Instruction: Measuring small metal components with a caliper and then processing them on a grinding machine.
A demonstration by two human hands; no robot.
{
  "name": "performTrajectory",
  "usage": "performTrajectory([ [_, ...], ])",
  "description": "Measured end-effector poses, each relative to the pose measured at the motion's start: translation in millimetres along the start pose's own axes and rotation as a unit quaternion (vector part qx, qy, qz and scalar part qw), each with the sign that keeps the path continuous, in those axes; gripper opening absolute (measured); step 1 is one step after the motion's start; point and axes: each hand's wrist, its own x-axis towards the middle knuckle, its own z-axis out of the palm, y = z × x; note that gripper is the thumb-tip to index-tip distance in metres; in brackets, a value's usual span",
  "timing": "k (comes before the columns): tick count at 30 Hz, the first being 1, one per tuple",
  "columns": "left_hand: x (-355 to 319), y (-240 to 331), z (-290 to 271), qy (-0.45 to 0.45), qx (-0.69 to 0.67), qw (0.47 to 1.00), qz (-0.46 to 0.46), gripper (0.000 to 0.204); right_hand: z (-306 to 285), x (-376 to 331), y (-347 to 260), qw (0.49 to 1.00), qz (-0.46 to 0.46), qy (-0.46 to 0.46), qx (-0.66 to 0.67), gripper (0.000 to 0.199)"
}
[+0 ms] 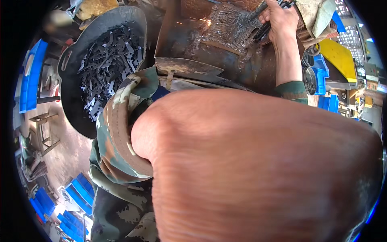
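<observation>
At the top right, my right hand has its fingers closed round a dark tool with a black ridged grip; its exact kind I cannot make out. The tool is over a rough, crusted brown slab inside a rusty metal box. A few orange sparks glow at the slab's left side. My left forearm, bare below a rolled camouflage sleeve, crosses close in front of the view, blurred. It covers the lower right, and my left hand is not seen.
A black tub left of the box holds many flat dark metal pieces. Blue bins stand at far left, with more at lower left. A wooden stool is on the floor. A yellow panel and blue crates are at right.
</observation>
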Motion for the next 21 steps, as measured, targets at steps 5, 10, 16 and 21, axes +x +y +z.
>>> performTrajectory([
  [5, 1, -1, -1, -0.013, 0.009, 1.000, -0.005, 0.023, 8, -2, -3, 1.000, 0.002, 0.000, 0.009, 0.015],
  [10, 6, 8, -5, -0.010, 0.020, 1.000, -0.001, 0.021, 2, 1, -4, 1.000, -0.009, 0.015, -0.019, 0.016],
  [16, -36, 24, -18, 0.124, 0.014, 0.992, -0.025, 0.019, -2, 17, 18, 1.000, 0.012, -0.017, 0.021, 0.019],
  [21, -138, 68, -48, 0.304, 0.101, 0.920, -0.227, 0.018, -8, 22, 33, 0.998, -0.002, -0.034, 0.052, 0.028],
])
